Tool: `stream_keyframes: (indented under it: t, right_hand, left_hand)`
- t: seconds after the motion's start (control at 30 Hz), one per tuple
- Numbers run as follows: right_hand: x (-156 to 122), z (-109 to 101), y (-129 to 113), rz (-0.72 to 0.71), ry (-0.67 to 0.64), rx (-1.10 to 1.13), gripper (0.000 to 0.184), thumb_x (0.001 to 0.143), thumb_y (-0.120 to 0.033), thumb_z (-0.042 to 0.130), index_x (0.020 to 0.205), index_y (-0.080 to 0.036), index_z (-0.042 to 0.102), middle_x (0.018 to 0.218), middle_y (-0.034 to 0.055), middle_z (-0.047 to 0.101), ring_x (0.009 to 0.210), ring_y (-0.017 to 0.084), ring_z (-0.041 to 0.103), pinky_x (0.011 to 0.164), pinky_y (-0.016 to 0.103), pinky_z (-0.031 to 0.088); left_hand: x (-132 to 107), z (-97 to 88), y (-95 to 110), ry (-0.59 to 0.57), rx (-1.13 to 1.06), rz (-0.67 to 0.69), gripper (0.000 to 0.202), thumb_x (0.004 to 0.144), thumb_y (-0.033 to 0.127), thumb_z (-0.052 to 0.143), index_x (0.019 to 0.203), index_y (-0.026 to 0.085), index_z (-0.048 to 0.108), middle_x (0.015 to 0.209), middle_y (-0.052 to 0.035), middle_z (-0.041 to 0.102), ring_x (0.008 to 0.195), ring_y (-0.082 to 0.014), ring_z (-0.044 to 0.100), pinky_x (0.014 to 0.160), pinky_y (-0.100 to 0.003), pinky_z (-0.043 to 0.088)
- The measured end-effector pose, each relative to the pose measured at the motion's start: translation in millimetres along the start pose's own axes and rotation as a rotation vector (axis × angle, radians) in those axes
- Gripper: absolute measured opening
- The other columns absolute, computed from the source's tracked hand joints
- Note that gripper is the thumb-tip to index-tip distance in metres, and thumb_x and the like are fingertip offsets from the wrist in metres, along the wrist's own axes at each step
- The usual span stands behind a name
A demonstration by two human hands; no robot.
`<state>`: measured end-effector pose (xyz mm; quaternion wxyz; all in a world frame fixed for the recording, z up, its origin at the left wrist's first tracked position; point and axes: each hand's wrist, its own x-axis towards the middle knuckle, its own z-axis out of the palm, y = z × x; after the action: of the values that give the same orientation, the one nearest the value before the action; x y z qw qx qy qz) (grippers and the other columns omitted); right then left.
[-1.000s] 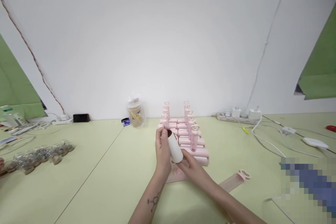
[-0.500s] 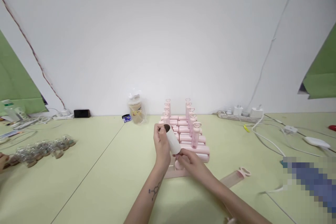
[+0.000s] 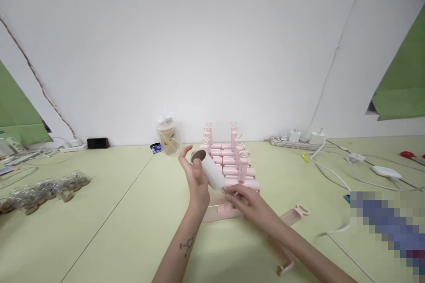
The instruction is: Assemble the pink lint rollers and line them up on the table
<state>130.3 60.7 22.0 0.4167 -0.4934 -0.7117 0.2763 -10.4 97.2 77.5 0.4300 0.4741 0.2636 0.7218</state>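
Note:
A white lint-roller paper roll [image 3: 212,172] with a hollow core is tilted between my hands, its open end up and to the left. My left hand [image 3: 196,181] grips the roll near that end, thumb across the front and a finger raised. At the roll's lower end, my right hand [image 3: 249,199] is closed in a pinch; what lies between its fingertips is too small to make out. Below my hands is a pink lint-roller part [image 3: 221,212]. A clear pink tube with a heart-shaped loop [image 3: 294,216] lies right of my right hand. A pink handle piece [image 3: 285,267] is partly hidden beneath my right forearm.
Two rows of pink lint rollers [image 3: 241,171] stand and lie ahead. A bagged drink cup [image 3: 168,138] stands by the wall. Small glass domes [image 3: 49,190] sit at left, near a black phone [image 3: 97,143]. A power strip [image 3: 288,142] and cables lie at right.
My left fingers have loosened, and one now lifts away from the roll. The roll has shifted slightly left in view. More of the pink handle piece shows under my right forearm.

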Motion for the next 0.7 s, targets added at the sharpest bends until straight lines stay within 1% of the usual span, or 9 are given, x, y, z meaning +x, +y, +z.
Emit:
stream_keyframes:
  t: [0.07, 0.13, 0.23, 0.3, 0.37, 0.43, 0.53, 0.6, 0.7]
  right_hand:
    - [-15.4, -25.4, 2.9, -0.012, 0.004, -0.071, 0.022, 0.082, -0.036, 0.051, 0.092, -0.022, 0.065, 0.09, 0.0058, 0.068, 0.087, 0.025, 0.06, 0.079, 0.038, 0.044]
    - [-32.6, -52.7, 10.5, -0.01, -0.023, -0.151, 0.024, 0.083, -0.038, 0.051, 0.099, -0.025, 0.064, 0.098, 0.0069, 0.067, 0.093, 0.027, 0.058, 0.083, 0.04, 0.042]
    - [-54.7, -84.8, 30.0, 0.072, -0.013, -0.155, 0.027, 0.085, -0.04, 0.046, 0.107, -0.027, 0.056, 0.102, 0.0067, 0.065, 0.095, 0.024, 0.06, 0.082, 0.036, 0.045]
    - [-64.2, -95.7, 45.5, 0.096, 0.103, -0.085, 0.024, 0.087, -0.042, 0.042, 0.102, -0.026, 0.052, 0.092, 0.005, 0.064, 0.088, 0.021, 0.061, 0.075, 0.032, 0.047]
    - [-69.5, -99.3, 59.0, 0.078, 0.225, -0.015, 0.021, 0.086, -0.044, 0.039, 0.092, -0.026, 0.046, 0.079, 0.0013, 0.058, 0.073, 0.019, 0.06, 0.065, 0.029, 0.048]
    - [-71.8, -98.5, 66.9, 0.089, 0.264, -0.043, 0.023, 0.085, -0.046, 0.039, 0.077, -0.025, 0.039, 0.067, -0.0032, 0.047, 0.059, 0.016, 0.052, 0.055, 0.027, 0.045]
    - [-72.4, -94.5, 66.7, 0.166, 0.149, -0.275, 0.034, 0.084, -0.047, 0.041, 0.062, -0.024, 0.028, 0.058, -0.0056, 0.036, 0.052, 0.014, 0.043, 0.05, 0.025, 0.037]
    - [-72.0, -92.3, 62.0, 0.17, 0.068, -0.381, 0.034, 0.086, -0.044, 0.038, 0.061, -0.023, 0.033, 0.058, -0.0042, 0.04, 0.054, 0.014, 0.044, 0.053, 0.025, 0.037]
    - [-70.9, -90.7, 55.9, 0.147, 0.014, -0.417, 0.029, 0.088, -0.041, 0.035, 0.071, -0.023, 0.05, 0.072, 0.0007, 0.052, 0.064, 0.017, 0.053, 0.061, 0.027, 0.041]
  left_hand:
    - [-2.4, -11.9, 2.8, -0.085, 0.058, 0.052, 0.044, 0.072, 0.045, 0.053, 0.102, 0.026, 0.027, 0.085, 0.0005, 0.055, 0.069, -0.0148, 0.058, 0.06, -0.025, 0.045]
    - [-7.5, -21.9, 4.8, -0.245, 0.213, 0.05, 0.042, 0.072, 0.039, 0.057, 0.099, 0.026, 0.028, 0.089, -0.0002, 0.055, 0.076, -0.0154, 0.058, 0.067, -0.026, 0.045]
    - [-15.5, -26.4, 3.4, -0.608, 0.543, 0.033, 0.036, 0.079, 0.034, 0.056, 0.106, 0.024, 0.036, 0.103, -0.0034, 0.055, 0.094, -0.0168, 0.056, 0.079, -0.027, 0.042]
    - [-18.2, -24.0, -1.8, -0.894, 0.818, 0.063, 0.032, 0.081, 0.033, 0.055, 0.109, 0.024, 0.041, 0.107, -0.0042, 0.055, 0.098, -0.0193, 0.054, 0.08, -0.029, 0.042]
    - [-19.2, -22.2, -9.3, -1.078, 1.049, 0.096, 0.025, 0.082, 0.031, 0.053, 0.105, 0.022, 0.048, 0.102, -0.0041, 0.058, 0.093, -0.0221, 0.055, 0.075, -0.031, 0.043]
    - [-19.8, -24.2, -16.4, -1.119, 1.167, 0.11, 0.022, 0.084, 0.03, 0.051, 0.104, 0.021, 0.05, 0.097, -0.0046, 0.06, 0.088, -0.024, 0.055, 0.07, -0.032, 0.044]
    - [-21.9, -34.7, -22.2, -1.082, 1.193, 0.098, 0.032, 0.088, 0.033, 0.044, 0.119, 0.025, 0.043, 0.103, -0.0049, 0.059, 0.088, -0.0236, 0.055, 0.071, -0.033, 0.044]
    - [-23.7, -43.5, -22.5, -1.07, 1.227, 0.129, 0.037, 0.09, 0.034, 0.04, 0.126, 0.026, 0.037, 0.107, -0.0053, 0.057, 0.092, -0.0232, 0.053, 0.077, -0.035, 0.044]
    - [-26.4, -54.0, -21.4, -1.042, 1.279, 0.207, 0.042, 0.091, 0.034, 0.036, 0.132, 0.025, 0.032, 0.109, -0.0078, 0.054, 0.097, -0.0232, 0.05, 0.083, -0.036, 0.042]
